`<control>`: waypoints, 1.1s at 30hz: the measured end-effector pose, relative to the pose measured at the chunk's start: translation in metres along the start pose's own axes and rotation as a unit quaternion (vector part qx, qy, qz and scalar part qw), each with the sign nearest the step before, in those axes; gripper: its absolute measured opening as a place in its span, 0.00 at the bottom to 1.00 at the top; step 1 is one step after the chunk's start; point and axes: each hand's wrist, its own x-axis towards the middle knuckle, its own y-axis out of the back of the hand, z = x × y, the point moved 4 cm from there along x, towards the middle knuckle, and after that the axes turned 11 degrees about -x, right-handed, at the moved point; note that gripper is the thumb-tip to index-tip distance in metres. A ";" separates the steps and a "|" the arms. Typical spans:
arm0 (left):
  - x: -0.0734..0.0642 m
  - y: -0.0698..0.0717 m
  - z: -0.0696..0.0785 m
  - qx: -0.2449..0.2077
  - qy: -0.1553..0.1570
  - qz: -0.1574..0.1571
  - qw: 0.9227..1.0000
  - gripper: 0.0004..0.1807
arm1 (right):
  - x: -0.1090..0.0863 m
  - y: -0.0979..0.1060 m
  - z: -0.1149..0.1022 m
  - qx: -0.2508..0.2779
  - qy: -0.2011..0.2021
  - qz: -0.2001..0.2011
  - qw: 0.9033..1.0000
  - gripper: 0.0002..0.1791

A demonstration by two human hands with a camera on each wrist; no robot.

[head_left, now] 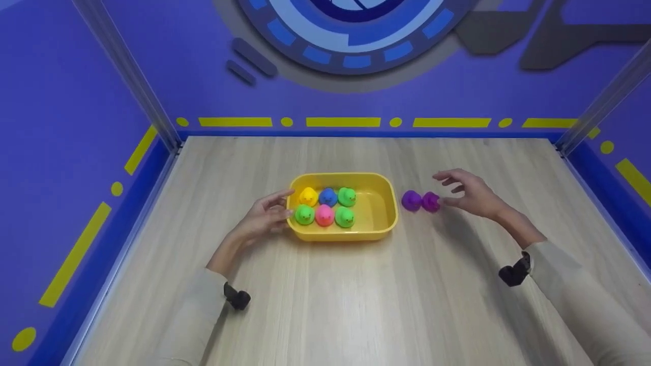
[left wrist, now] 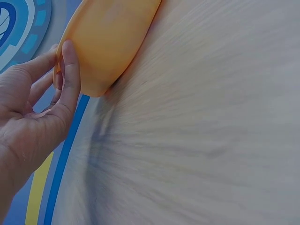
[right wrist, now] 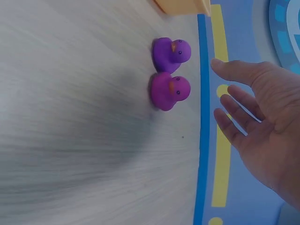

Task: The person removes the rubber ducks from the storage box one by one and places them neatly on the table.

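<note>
We saw a pale, wood-grained worktop with a yellow tray set near its middle. To the tray's right, we found a purple duck resting directly on the surface, with a magenta duck close beside it, farther from the tray.

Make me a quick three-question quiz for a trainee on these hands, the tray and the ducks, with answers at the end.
1. How many rubber ducks sit inside the yellow tray?
2. True or false: the two purple ducks, near the right hand, are outside the yellow tray.
3. What is the left hand holding?
A) the yellow tray, by one end
B) the blue duck
C) nothing; it hangs away from everything

Key:
1. Six.
2. True.
3. A.
</note>
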 end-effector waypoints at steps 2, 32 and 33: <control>0.000 0.000 0.000 0.001 0.002 0.001 1.000 0.34 | 0.004 0.000 -0.003 0.000 0.001 -0.004 1.000 0.28; -0.002 -0.008 0.014 0.034 0.024 0.044 0.998 0.33 | 0.069 -0.047 -0.101 0.050 0.039 -0.176 0.982 0.20; -0.002 -0.008 0.014 0.031 0.029 0.048 0.998 0.33 | 0.071 -0.050 -0.104 0.050 0.041 -0.183 0.981 0.20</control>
